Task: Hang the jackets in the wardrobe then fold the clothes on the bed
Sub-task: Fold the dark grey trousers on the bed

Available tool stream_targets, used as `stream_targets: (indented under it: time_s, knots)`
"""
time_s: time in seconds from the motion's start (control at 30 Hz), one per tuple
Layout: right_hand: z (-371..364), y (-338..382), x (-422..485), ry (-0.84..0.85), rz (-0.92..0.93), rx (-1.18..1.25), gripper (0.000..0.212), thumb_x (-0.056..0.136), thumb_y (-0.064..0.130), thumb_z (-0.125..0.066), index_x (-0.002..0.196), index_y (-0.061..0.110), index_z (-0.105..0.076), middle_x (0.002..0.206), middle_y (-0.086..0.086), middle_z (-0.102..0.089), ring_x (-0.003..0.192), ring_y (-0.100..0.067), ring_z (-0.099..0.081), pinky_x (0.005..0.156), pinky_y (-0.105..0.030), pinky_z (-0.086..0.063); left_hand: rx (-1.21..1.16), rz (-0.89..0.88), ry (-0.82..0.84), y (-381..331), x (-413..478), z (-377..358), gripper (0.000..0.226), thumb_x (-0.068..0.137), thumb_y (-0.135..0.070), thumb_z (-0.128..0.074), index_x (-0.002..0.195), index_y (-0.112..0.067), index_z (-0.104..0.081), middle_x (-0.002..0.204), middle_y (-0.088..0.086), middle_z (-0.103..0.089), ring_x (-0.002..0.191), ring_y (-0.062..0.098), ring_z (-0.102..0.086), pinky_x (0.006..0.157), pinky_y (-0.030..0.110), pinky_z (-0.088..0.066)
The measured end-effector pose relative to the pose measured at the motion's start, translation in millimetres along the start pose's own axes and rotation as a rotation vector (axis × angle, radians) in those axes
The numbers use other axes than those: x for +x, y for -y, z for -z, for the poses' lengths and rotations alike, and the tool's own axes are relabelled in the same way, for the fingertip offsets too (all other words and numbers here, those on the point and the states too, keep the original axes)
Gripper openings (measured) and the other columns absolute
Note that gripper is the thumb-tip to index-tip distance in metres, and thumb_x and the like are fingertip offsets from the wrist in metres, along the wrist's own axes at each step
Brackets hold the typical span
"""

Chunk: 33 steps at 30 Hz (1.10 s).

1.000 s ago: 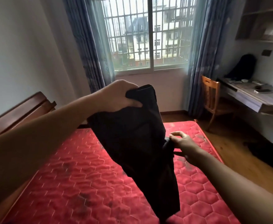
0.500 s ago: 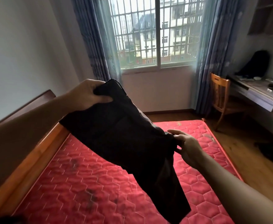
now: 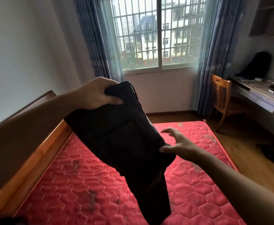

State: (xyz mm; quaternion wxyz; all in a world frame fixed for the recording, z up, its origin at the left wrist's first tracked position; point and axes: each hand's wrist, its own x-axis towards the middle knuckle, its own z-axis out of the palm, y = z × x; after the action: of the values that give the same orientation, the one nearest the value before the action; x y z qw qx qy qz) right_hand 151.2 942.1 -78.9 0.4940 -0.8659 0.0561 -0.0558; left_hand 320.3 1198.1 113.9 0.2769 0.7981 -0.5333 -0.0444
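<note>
A black garment [image 3: 125,138] hangs in the air above the red quilted mattress [image 3: 68,184]. My left hand [image 3: 99,93] grips its top edge at chest height. The cloth droops down and to the right, ending in a narrow tail near the bottom of the view. My right hand [image 3: 176,142] is beside the garment's right edge, fingers spread apart; the thumb tip touches or nearly touches the cloth, but nothing is gripped. No wardrobe or jacket is in view.
The bed has a wooden frame and headboard [image 3: 35,143] on the left. A barred window with blue curtains [image 3: 159,34] fills the far wall. A wooden chair [image 3: 220,96] and a desk [image 3: 261,96] stand at the right. Dark things lie on the floor [image 3: 272,151].
My right hand has let go of the garment's lower edge and opened its fingers. The left hand holds the top edge as before.
</note>
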Motion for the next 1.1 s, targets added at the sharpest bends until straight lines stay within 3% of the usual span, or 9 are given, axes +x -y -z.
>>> stream_targets:
  time_s: [0.1, 0.27, 0.33, 0.57, 0.67, 0.77, 0.87, 0.97, 1.1]
  knots:
    - [-9, 50, 11, 0.007, 0.193, 0.125, 0.069, 0.075, 0.016, -0.088, 0.133, 0.027, -0.052, 0.123, 0.004, -0.065, 0.118, -0.007, -0.060, 0.099, -0.027, -0.049, 0.008, -0.019, 0.067, -12, 5, -11, 0.021, 0.085, -0.024, -0.080, 0.105, -0.024, -0.073, 0.094, -0.001, -0.077, 0.086, 0.021, -0.075, 0.082, 0.052, -0.060]
    - [-14, 49, 18, -0.036, 0.275, -0.049, 0.024, 0.076, -0.005, -0.076, 0.097, 0.001, -0.067, 0.091, -0.018, -0.069, 0.079, -0.028, -0.062, 0.081, -0.051, -0.053, 0.022, -0.047, 0.102, -23, 0, -7, 0.016, 0.087, -0.024, -0.078, 0.101, -0.030, -0.073, 0.091, -0.005, -0.076, 0.082, 0.016, -0.075, 0.075, 0.037, -0.061]
    - [-10, 19, 12, -0.001, 0.176, -0.082, 0.018, 0.080, -0.004, -0.072, 0.096, 0.002, -0.069, 0.091, -0.017, -0.070, 0.082, -0.026, -0.067, 0.083, -0.055, -0.054, 0.026, -0.036, 0.075, -21, -8, 5, 0.017, 0.087, -0.026, -0.078, 0.101, -0.034, -0.072, 0.092, -0.007, -0.076, 0.082, 0.012, -0.074, 0.074, 0.030, -0.059]
    - [-6, -27, -7, 0.125, -0.018, -0.106, 0.033, 0.088, 0.005, -0.071, 0.092, 0.037, -0.074, 0.092, 0.006, -0.074, 0.087, -0.012, -0.072, 0.081, -0.046, -0.061, -0.014, -0.012, 0.056, -13, -17, 7, 0.019, 0.086, -0.023, -0.079, 0.101, -0.034, -0.073, 0.094, -0.005, -0.077, 0.085, 0.016, -0.075, 0.080, 0.040, -0.060]
    - [-2, 3, -7, 0.153, 0.003, -0.064, 0.029, 0.083, 0.013, -0.079, 0.106, 0.030, -0.071, 0.101, 0.002, -0.073, 0.095, -0.016, -0.071, 0.089, -0.046, -0.058, -0.016, -0.007, 0.065, -15, -15, 3, 0.018, 0.085, -0.026, -0.079, 0.100, -0.035, -0.073, 0.093, -0.006, -0.077, 0.084, 0.015, -0.075, 0.078, 0.040, -0.062]
    - [0, 62, 0, 0.039, 0.214, 0.042, 0.035, 0.083, 0.019, -0.082, 0.114, 0.018, -0.065, 0.106, -0.010, -0.072, 0.102, -0.029, -0.068, 0.093, -0.048, -0.055, 0.013, -0.021, 0.103, -20, -11, -10, 0.015, 0.085, -0.026, -0.079, 0.099, -0.027, -0.073, 0.090, -0.001, -0.077, 0.080, 0.020, -0.075, 0.077, 0.046, -0.061]
    - [3, 94, 6, 0.023, 0.310, 0.073, 0.027, 0.089, 0.016, -0.076, 0.111, 0.005, -0.066, 0.100, -0.019, -0.071, 0.092, -0.031, -0.069, 0.091, -0.051, -0.054, 0.040, -0.038, 0.093, -29, -6, -20, 0.014, 0.086, -0.022, -0.079, 0.097, -0.019, -0.073, 0.087, 0.003, -0.075, 0.079, 0.024, -0.074, 0.077, 0.053, -0.058]
    - [7, 66, 2, 0.038, 0.214, -0.086, 0.020, 0.095, 0.017, -0.069, 0.101, -0.002, -0.071, 0.090, -0.012, -0.072, 0.084, -0.014, -0.063, 0.087, -0.051, -0.053, 0.056, -0.034, 0.078, -35, -8, -14, 0.016, 0.086, -0.023, -0.079, 0.100, -0.021, -0.073, 0.089, -0.001, -0.076, 0.079, 0.018, -0.074, 0.079, 0.048, -0.060]
    - [7, 3, -13, 0.168, -0.022, -0.163, 0.019, 0.095, 0.014, -0.067, 0.112, 0.015, -0.075, 0.104, 0.002, -0.076, 0.098, -0.016, -0.072, 0.090, -0.038, -0.058, 0.077, -0.020, 0.026, -37, -14, -1, 0.015, 0.085, -0.025, -0.080, 0.099, -0.023, -0.074, 0.088, -0.004, -0.076, 0.079, 0.016, -0.074, 0.081, 0.049, -0.060]
